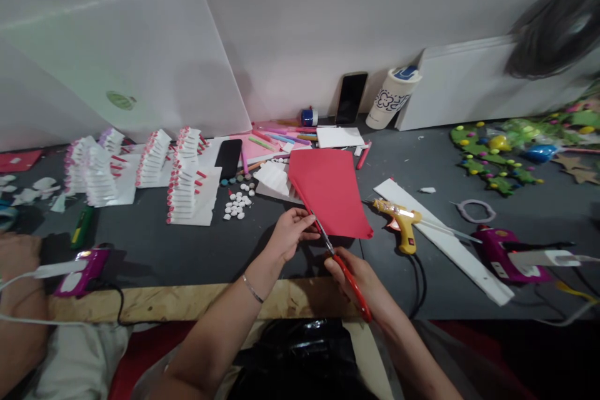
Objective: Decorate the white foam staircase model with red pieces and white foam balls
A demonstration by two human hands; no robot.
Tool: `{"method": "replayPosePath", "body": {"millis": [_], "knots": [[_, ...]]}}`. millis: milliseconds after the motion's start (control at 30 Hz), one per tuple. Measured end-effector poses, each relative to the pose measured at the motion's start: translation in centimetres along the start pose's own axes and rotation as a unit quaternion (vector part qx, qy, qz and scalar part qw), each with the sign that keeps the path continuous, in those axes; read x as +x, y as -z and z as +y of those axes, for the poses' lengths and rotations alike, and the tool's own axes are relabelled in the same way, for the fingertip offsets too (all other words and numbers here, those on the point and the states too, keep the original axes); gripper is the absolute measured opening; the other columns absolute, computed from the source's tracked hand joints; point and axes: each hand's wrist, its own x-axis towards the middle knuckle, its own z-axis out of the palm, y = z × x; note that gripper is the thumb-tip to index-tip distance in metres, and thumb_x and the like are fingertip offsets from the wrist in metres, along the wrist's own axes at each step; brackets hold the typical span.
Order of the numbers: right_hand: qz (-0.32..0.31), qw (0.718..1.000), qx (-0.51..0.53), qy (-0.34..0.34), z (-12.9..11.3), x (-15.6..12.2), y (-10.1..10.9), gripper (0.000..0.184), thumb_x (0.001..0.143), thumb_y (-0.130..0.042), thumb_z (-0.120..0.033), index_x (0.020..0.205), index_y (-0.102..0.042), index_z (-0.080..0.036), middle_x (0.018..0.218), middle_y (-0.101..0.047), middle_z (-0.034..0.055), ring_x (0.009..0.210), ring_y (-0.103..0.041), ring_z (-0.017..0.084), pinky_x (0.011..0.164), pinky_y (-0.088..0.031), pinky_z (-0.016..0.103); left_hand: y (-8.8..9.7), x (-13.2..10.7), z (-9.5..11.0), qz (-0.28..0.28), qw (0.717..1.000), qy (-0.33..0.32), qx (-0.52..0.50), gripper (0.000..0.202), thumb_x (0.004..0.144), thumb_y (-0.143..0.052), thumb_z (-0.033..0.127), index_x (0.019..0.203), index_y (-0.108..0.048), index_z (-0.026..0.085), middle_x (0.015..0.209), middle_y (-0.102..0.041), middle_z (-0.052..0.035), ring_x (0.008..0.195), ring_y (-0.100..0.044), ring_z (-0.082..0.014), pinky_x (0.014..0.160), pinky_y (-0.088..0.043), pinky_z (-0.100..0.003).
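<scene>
A sheet of red card or craft foam [328, 190] lies tapered on the dark grey table, its lower edge raised off the surface. My left hand [291, 234] pinches that lower edge between thumb and fingers. My right hand [359, 281] grips red-handled scissors [344, 275], whose metal blades [323, 234] reach up to the sheet's edge beside my left hand. The blade tips are hidden against the sheet. A yellow hot glue gun [398, 222] lies to the right of my right hand, not touching it.
A long white strip [445, 237] and a magenta glue gun [509, 256] lie to the right. Rows of folded white paper [182, 190], white pebbles [237, 205], markers and a phone [350, 98] lie farther back. A co-worker's forearm [19, 262] rests at the left, near a second magenta glue gun [84, 270].
</scene>
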Motion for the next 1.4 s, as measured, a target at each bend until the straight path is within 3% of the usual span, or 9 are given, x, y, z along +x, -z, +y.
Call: {"method": "replayPosePath", "body": {"millis": [267, 467, 700, 867, 1100, 1400], "knots": [[-0.028, 0.998, 0.055, -0.026, -0.4, 0.2, 0.0, 0.057, 0.080, -0.047, -0.077, 0.089, -0.053, -0.021, 0.054, -0.048, -0.0060, 0.040, -0.047, 0.011, 0.039, -0.039, 0.022, -0.1, -0.4, 0.1, 0.002, 1.000, 0.010, -0.011, 0.020, 0.077, -0.078, 0.015, 0.077, -0.058, 0.012, 0.061, -0.064, -0.0002, 0.055, -0.063, -0.0096, 0.052, -0.058, -0.018], [-0.011, 0.998, 0.055, -0.030, -0.3, 0.3, -0.2, 0.061, 0.074, -0.050, -0.081, 0.086, -0.054, -0.021, 0.051, -0.045, -0.0069, 0.037, -0.044, 0.011, 0.037, -0.036, 0.022, -0.2, -0.4, 0.2, 0.013, 1.000, 0.016, -0.009, 0.015, 0.079, -0.073, 0.009, 0.077, -0.058, 0.011, 0.060, -0.064, -0.0007, 0.055, -0.064, -0.0098, 0.051, -0.058, -0.019], [0.001, 0.999, 0.051, -0.008, -0.3, 0.6, 0.1, 0.059, 0.077, -0.051, -0.078, 0.087, -0.056, -0.021, 0.052, -0.047, -0.0059, 0.040, -0.043, 0.011, 0.039, -0.035, 0.022, -0.6, -0.6, 0.3, 0.002, 1.000, 0.026, -0.004, 0.014, 0.080, -0.071, 0.008, 0.077, -0.058, 0.012, 0.059, -0.064, -0.0007, 0.053, -0.063, -0.0098, 0.051, -0.058, -0.019], [-0.003, 0.997, 0.074, -0.034, -0.3, 0.9, -0.1, 0.061, 0.073, -0.057, -0.079, 0.090, -0.057, -0.020, 0.050, -0.044, -0.0072, 0.039, -0.042, 0.011, 0.038, -0.035, 0.022, -0.6, -0.6, 0.3, 0.010, 1.000, 0.025, -0.007, 0.012, 0.082, -0.068, 0.006, 0.077, -0.058, 0.011, 0.059, -0.064, -0.0008, 0.053, -0.063, -0.0096, 0.051, -0.058, -0.019], [0.007, 0.998, 0.067, 0.004, -0.5, 1.6, 0.2, 0.055, 0.077, -0.059, -0.073, 0.090, -0.060, -0.019, 0.055, -0.049, -0.0050, 0.042, -0.042, 0.010, 0.039, -0.034, 0.021, -0.7, -0.7, 0.3, -0.002, 0.999, 0.032, 0.000, 0.011, 0.083, -0.068, 0.008, 0.079, -0.058, 0.011, 0.060, -0.065, -0.0011, 0.053, -0.064, -0.0095, 0.052, -0.058, -0.019], [0.006, 0.993, 0.112, -0.039, 0.0, 2.1, -0.2, 0.062, 0.069, -0.063, -0.075, 0.090, -0.062, -0.017, 0.050, -0.043, -0.0075, 0.037, -0.039, 0.009, 0.035, -0.032, 0.021, -0.5, -0.7, 0.2, -0.008, 0.999, 0.032, -0.001, 0.013, 0.081, -0.070, 0.009, 0.078, -0.059, 0.011, 0.061, -0.066, -0.0014, 0.052, -0.064, -0.0092, 0.053, -0.058, -0.019]]}}
